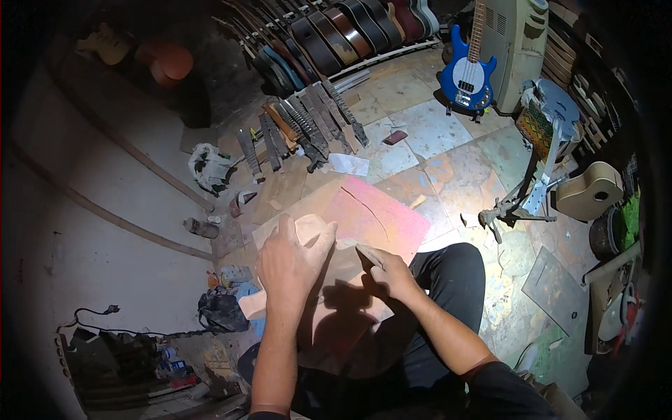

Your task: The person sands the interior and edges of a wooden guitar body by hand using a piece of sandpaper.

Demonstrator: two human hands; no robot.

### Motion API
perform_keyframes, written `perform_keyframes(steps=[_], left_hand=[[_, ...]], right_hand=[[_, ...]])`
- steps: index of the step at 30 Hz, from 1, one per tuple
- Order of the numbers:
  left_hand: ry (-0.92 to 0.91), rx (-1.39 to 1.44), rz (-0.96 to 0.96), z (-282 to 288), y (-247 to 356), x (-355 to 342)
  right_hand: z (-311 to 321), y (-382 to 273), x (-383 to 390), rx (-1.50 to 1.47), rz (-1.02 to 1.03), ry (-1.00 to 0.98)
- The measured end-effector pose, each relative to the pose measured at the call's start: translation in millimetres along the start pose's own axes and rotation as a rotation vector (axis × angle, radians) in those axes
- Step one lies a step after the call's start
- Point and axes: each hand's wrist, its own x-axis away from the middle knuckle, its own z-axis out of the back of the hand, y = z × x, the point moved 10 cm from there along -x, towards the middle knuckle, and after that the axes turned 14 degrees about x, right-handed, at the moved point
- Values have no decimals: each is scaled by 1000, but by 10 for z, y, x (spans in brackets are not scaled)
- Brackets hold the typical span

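My left hand (290, 260) grips the upper end of a pale, unfinished wooden guitar body (311, 231) that rests on my lap and the floor. My right hand (388, 273) is closed around a thin pencil-like tool (367, 253), its tip touching the wood just right of my left hand. A pink sheet (381, 213) lies on the floor under and beyond the wood. My dark-trousered knee (455, 269) is raised to the right.
Several guitar necks (308, 122) lean in a row at the back, with guitar bodies (350, 31) racked behind them. A blue bass guitar (467, 70) stands at upper right. A metal clamp stand (521, 199), a pale small guitar body (595, 189) and clutter (217, 308) surround me.
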Motion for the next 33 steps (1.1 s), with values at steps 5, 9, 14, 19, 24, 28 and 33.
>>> perform_keyframes(steps=[5, 9, 14, 19, 24, 28, 33], left_hand=[[81, 95, -41, 35, -36, 52], [-37, 185, -109, 2, -15, 150], [-161, 229, -205, -60, -2, 212], [-178, 293, -181, -42, -34, 395], [-128, 313, -156, -58, -88, 543], [-129, 237, -177, -103, -159, 548], [-118, 81, -166, -241, -103, 552]], right_hand=[[11, -293, -75, -179, 145, 91], [-251, -652, 5, -643, -72, -139], [-614, -270, -100, -1011, -247, -174], [2, -1154, -68, -603, -125, -265], [389, -1786, 28, -35, 335, -62], [471, -1971, 84, 121, 351, 12], [470, -1919, 218, 469, 209, 56]])
